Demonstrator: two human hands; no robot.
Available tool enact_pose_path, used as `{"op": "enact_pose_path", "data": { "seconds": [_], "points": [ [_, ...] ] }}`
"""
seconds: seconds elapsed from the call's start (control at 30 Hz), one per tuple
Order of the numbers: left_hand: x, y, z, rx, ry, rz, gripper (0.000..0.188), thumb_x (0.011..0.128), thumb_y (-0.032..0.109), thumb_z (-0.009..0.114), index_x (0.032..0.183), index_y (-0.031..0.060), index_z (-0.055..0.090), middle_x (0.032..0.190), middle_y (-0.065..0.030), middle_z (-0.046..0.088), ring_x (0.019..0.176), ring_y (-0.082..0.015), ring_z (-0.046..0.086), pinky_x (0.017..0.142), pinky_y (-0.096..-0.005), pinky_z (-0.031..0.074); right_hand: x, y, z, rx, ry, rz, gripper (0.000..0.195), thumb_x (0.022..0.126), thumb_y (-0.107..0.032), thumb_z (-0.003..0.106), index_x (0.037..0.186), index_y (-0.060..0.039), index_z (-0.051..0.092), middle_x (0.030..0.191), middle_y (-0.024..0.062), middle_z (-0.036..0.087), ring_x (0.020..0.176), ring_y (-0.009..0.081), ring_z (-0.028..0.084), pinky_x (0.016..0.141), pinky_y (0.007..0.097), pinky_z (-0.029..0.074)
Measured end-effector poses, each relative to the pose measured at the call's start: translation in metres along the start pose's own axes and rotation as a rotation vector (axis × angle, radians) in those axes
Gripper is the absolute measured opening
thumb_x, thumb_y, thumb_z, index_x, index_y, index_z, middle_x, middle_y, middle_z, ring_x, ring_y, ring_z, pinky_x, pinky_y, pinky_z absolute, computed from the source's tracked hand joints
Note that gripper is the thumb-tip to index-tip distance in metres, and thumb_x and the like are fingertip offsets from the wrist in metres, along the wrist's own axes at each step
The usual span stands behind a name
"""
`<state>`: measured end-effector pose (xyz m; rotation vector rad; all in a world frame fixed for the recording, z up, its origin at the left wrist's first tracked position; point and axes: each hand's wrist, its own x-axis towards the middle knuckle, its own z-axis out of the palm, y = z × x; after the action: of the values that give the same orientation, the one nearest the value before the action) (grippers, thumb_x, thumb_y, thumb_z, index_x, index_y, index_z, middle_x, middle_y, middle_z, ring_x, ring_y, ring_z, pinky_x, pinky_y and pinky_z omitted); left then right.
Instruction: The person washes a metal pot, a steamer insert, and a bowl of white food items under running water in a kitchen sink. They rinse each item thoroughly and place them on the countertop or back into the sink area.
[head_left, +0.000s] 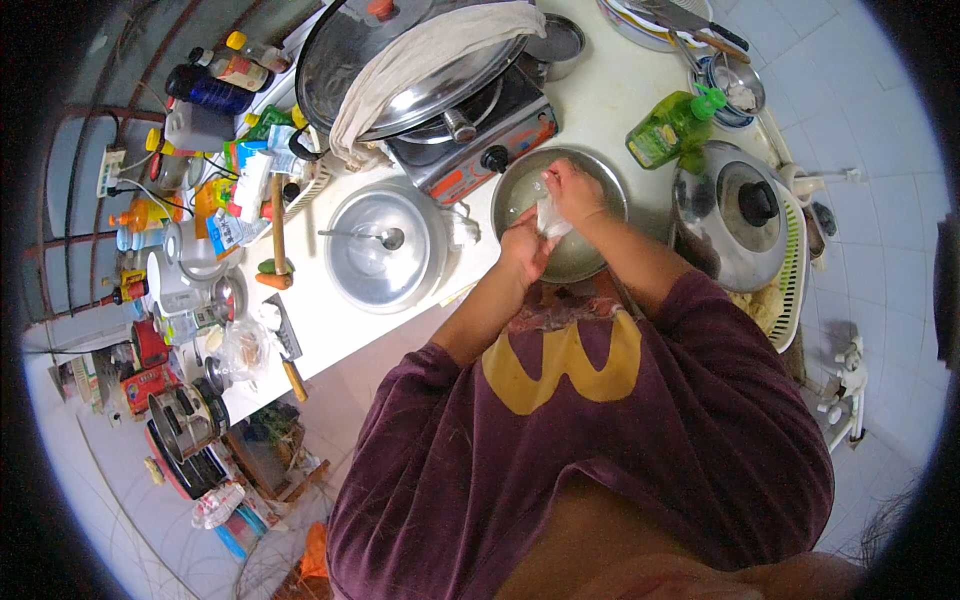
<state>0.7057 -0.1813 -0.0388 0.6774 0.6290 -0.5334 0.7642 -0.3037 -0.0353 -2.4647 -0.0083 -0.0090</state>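
My left hand (527, 246) and my right hand (574, 195) are close together over a round metal basin (501, 196). Between them they grip a small crumpled white cloth (553, 219); it looks wet, though its exact material is hard to make out. Cloudy water (585, 253) lies in the basin below my fingers. Just left of the basin stands a wide aluminium pot (345, 274) with a metal spoon (390, 238) in it. A green pump bottle (664, 129) leans at the upper right of the basin.
A gas stove (480, 154) carries a large lidded wok (330, 75) draped with a beige cloth (420, 64). At right, a lidded pot (697, 225) stands by a white plastic basket (789, 277). A cleaver (285, 337) overhangs the left counter edge, near a carrot (274, 280). Bottles crowd the window side.
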Motion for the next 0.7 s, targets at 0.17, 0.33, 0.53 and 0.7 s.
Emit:
{"op": "enact_pose_path", "data": {
  "seconds": [0.17, 0.33, 0.53, 0.7],
  "points": [
    [-0.006, 0.006, -0.011, -0.033, 0.033, -0.049, 0.044, 0.089, 0.029, 0.043, 0.128, 0.0105, 0.037, 0.129, -0.0113, 0.044, 0.118, -0.0278, 0.043, 0.097, -0.0471, 0.032, -0.017, 0.014, -0.004, -0.225, 0.069, 0.020, 0.026, 0.083, -0.024, 0.056, 0.105, -0.0098, 0.056, 0.116, 0.0169, 0.054, 0.106, 0.0368, 0.049, 0.089, 0.0482, 0.037],
    [0.006, -0.003, -0.008, 0.014, 0.063, -0.071, 0.047, 0.087, 0.033, 0.045, 0.128, 0.0094, 0.039, 0.129, -0.0132, 0.044, 0.120, -0.0280, 0.042, 0.101, -0.0463, 0.029, -0.071, 0.021, 0.060, -0.278, 0.193, 0.158, 0.041, 0.082, -0.017, 0.054, 0.122, -0.0120, 0.051, 0.142, 0.0217, 0.021, 0.125, 0.0451, 0.024, 0.102, 0.0560, 0.016],
    [0.024, -0.010, -0.017, -0.209, -0.032, -0.097, 0.048, 0.090, 0.038, 0.040, 0.122, 0.0023, 0.045, 0.124, -0.0155, 0.048, 0.116, -0.0309, 0.044, 0.100, -0.0419, 0.033, -0.065, 0.011, 0.045, 0.263, -0.020, 0.052, 0.039, 0.077, 0.005, 0.049, 0.113, -0.0081, 0.058, 0.125, 0.0203, 0.046, 0.115, 0.0311, 0.045, 0.095, 0.0368, 0.036],
    [0.028, 0.004, -0.005, -0.266, -0.058, -0.270, 0.048, 0.092, 0.044, 0.036, 0.114, 0.0030, 0.050, 0.116, -0.0172, 0.052, 0.110, -0.0315, 0.049, 0.100, -0.0445, 0.034, -0.070, -0.024, 0.025, 0.985, -0.127, 0.313, 0.022, 0.078, 0.004, 0.052, 0.097, -0.0029, 0.061, 0.095, 0.0066, 0.059, 0.087, 0.0134, 0.055, 0.078, 0.0257, 0.045]
  ]
}}
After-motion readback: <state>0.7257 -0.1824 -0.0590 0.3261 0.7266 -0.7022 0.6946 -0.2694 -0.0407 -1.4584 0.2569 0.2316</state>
